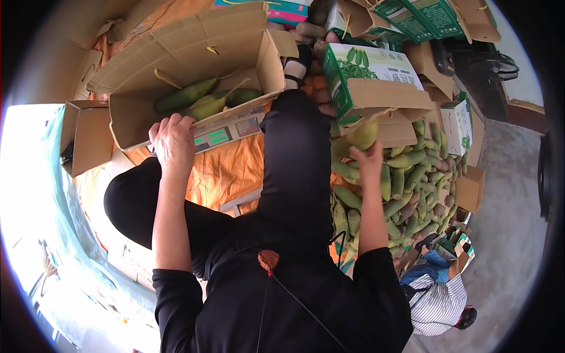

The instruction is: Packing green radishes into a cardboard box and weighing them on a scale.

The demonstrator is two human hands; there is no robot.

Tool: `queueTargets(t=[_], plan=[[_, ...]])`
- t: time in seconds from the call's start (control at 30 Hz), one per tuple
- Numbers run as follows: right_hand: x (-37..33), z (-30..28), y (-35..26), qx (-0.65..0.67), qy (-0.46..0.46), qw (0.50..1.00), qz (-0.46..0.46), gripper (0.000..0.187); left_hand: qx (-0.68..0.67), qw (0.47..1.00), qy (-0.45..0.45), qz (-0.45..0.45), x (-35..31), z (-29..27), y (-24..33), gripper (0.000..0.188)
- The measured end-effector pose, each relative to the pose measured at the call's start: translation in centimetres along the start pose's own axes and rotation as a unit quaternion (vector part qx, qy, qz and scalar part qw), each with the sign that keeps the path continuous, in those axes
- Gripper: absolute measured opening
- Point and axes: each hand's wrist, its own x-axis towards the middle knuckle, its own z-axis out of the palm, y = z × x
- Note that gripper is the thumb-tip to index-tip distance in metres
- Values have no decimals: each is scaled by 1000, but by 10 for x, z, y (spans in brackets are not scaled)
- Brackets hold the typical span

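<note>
An opened cardboard box [235,56] stands at the upper left with a few long green radishes [186,96] lying in it. My left hand [173,136] is closed over the near edge of this box, fingers curled on its rim. Below that edge shows a digital scale [232,132] with lit green displays. On the right, my right hand [368,163] grips a green radish [363,135], its fingers wrapped round the lower end. Beneath and beyond that hand spreads a large pile of green radishes [406,182].
A green-and-white printed carton [376,65] stands at the upper right, its brown flaps open. More cartons [418,17] sit farther back. An orange sheet [235,167] covers the floor by my legs. Another person in a striped shirt [438,306] is at the lower right.
</note>
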Motion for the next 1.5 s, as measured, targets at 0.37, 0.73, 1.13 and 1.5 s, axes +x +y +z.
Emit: queueTargets(t=[0.37, 0.73, 1.13, 1.5], plan=[[31, 142, -213, 64, -227, 888, -394, 57, -9, 1000, 14, 4, -3, 3, 0, 13], [88, 274, -155, -481, -262, 718, -430, 58, -3, 1000, -2, 16, 2, 0, 9, 13], [42, 70, -121, -147, -222, 956, -120, 16, 19, 1000, 8, 17, 1, 4, 3, 12], [2, -126, 182, -240, 142, 855, 438, 14, 21, 999, -31, 17, 3, 8, 8, 15]])
